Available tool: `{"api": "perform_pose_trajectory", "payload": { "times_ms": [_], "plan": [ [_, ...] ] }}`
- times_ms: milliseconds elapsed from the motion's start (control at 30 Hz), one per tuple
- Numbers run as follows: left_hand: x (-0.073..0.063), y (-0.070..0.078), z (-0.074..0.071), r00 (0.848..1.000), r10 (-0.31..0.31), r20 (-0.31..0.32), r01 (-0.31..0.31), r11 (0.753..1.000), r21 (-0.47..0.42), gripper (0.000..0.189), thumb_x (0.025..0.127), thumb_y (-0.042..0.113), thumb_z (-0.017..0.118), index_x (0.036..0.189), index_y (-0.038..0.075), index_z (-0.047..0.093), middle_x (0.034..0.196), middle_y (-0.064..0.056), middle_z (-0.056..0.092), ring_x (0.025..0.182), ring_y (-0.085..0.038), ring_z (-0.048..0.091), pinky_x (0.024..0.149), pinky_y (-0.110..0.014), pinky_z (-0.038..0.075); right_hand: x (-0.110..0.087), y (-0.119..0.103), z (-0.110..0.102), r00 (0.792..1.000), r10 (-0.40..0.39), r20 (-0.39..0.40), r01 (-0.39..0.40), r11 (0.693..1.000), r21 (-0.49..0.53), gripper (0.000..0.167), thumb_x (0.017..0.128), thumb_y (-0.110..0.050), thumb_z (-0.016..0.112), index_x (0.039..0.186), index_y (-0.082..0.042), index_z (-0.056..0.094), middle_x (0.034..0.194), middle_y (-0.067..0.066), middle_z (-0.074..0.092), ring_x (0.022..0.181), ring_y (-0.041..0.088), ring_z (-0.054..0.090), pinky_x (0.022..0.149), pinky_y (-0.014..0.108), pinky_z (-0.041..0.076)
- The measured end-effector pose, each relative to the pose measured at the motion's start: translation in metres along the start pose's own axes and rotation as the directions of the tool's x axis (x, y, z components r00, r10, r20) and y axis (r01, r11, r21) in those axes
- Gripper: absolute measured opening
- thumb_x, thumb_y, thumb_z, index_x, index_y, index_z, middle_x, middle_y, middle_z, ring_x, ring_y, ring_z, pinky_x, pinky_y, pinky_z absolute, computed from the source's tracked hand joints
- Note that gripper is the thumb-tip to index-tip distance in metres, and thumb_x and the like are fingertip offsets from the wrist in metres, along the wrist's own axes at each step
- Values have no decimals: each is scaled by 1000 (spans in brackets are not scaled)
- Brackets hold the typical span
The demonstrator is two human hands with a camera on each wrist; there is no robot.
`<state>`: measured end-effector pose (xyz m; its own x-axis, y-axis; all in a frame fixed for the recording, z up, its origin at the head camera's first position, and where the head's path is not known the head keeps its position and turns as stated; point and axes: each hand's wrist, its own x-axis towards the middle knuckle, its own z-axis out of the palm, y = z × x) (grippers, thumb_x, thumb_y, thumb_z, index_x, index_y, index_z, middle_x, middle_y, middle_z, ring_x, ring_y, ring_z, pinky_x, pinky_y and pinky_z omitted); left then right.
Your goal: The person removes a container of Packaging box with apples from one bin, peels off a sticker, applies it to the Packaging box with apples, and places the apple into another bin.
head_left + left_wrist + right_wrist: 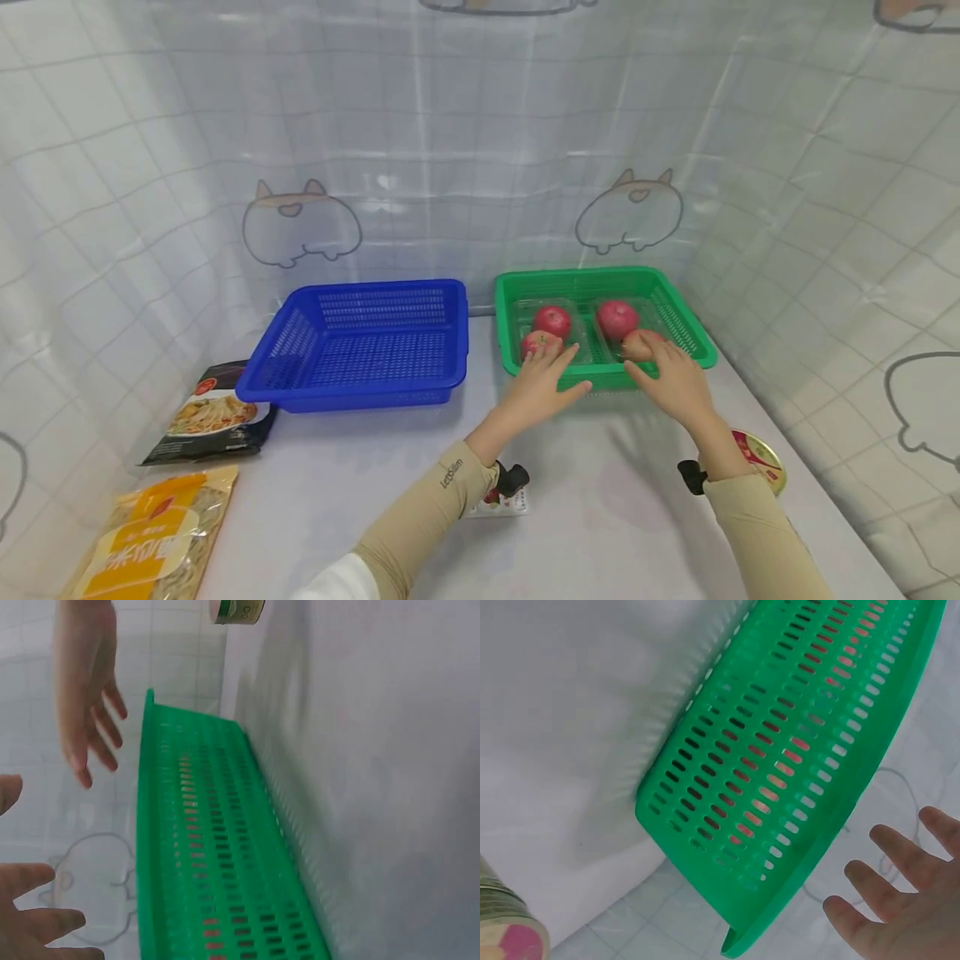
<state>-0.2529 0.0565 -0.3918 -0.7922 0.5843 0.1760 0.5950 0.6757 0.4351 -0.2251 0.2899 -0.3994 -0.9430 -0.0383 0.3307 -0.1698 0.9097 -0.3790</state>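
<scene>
Toward the back right of the table, a green basket [600, 279] holds two clear plastic trays with red apples [618, 319] in them. My left hand [542, 392] hovers at the basket's front left, fingers spread and pointing toward the apples. Over the front right rim is my right hand [675, 387], its fingers also spread, overlapping one apple in the head view. Both wrist views show the fingers outside and above the rim of the green basket [765, 772], with nothing in them.
A blue basket [382, 358] stands left of the green one. Further left lie a black noodle packet [217, 412] and a yellow bag [153, 533]. A small packet [513, 500] is partly under my left forearm. A round can [761, 458] sits by my right wrist.
</scene>
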Motion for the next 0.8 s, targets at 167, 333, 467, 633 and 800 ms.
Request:
{"api": "perform_pose_trajectory", "payload": {
  "times_ms": [167, 333, 467, 633, 800],
  "plan": [
    [17, 8, 10, 1000, -20, -16, 19, 998, -63, 61, 92, 49, 46, 144, 18, 33, 148, -10, 32, 136, -31, 26, 108, -46, 26, 16, 8, -2, 996, 71, 49, -75, 994, 81, 69, 92, -48, 45, 141, 0, 33, 137, 27, 40, 124, 47, 35, 95, 64, 29],
    [30, 13, 17, 999, -40, -33, 35, 992, -125, 54, 94, 42, 48, 141, 17, 39, 143, -6, 41, 131, -26, 37, 102, -43, 35, 35, 16, -3, 984, 148, 102, -160, 981, 113, 75, 92, -56, 38, 143, -3, 29, 141, 25, 36, 126, 46, 33, 95, 64, 29],
    [39, 14, 23, 996, -58, -69, 49, 990, -129, 48, 94, 36, 50, 137, 17, 45, 135, -2, 51, 122, -19, 48, 95, -37, 43, 50, 20, -3, 972, 196, 133, -211, 972, 108, 72, 93, -52, 40, 144, -3, 26, 143, 26, 31, 127, 47, 31, 95, 64, 30],
    [46, 16, 28, 994, -64, -86, 55, 993, -101, 41, 95, 32, 49, 133, 17, 50, 127, -1, 57, 112, -16, 55, 88, -33, 47, 67, 25, 1, 950, 260, 171, -278, 957, 87, 70, 94, -48, 41, 145, -3, 23, 144, 27, 28, 127, 48, 30, 96, 63, 30],
    [53, 21, 33, 996, -46, -81, 39, 995, -96, 39, 95, 29, 49, 131, 14, 52, 118, -2, 62, 90, -14, 62, 72, -29, 50, 76, 33, 3, 923, 326, 203, -337, 941, 22, 69, 95, -44, 39, 145, -1, 21, 144, 31, 23, 127, 53, 25, 96, 65, 29]
  ]
}}
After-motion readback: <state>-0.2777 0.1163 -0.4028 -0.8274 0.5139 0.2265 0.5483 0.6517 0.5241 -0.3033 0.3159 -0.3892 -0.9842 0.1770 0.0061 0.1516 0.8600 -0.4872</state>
